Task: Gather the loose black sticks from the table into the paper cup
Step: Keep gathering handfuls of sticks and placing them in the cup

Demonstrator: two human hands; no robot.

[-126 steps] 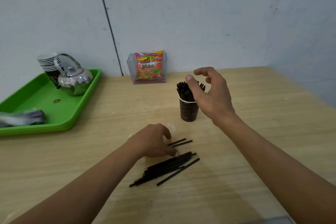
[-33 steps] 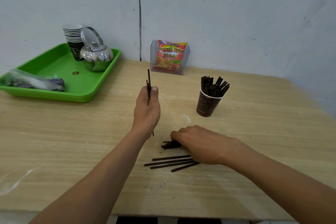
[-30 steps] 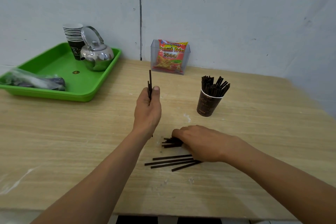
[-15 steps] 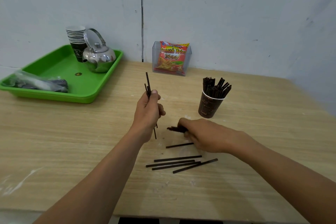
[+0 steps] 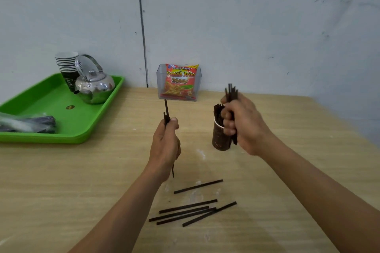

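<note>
A dark brown paper cup (image 5: 219,139) stands mid-table with several black sticks (image 5: 217,111) upright in it. My right hand (image 5: 242,124) is raised just right of and in front of the cup, shut on a bundle of black sticks (image 5: 230,91) held upright. My left hand (image 5: 165,142) hovers left of the cup, shut on a few sticks (image 5: 166,112) pointing up. Several loose sticks (image 5: 192,210) lie on the wooden table (image 5: 82,181) in front of me, one of them (image 5: 197,186) apart and nearer the cup.
A green tray (image 5: 51,117) at the left holds a steel kettle (image 5: 95,86), stacked paper cups (image 5: 67,65) and a plastic-wrapped bundle (image 5: 26,123). A clear holder with a snack packet (image 5: 179,82) stands against the wall. The table's right edge runs diagonally.
My right hand lifted a bundle of sticks off the table and carried it up beside the cup. My left hand stayed in place holding its sticks. Fewer sticks lie on the table.
</note>
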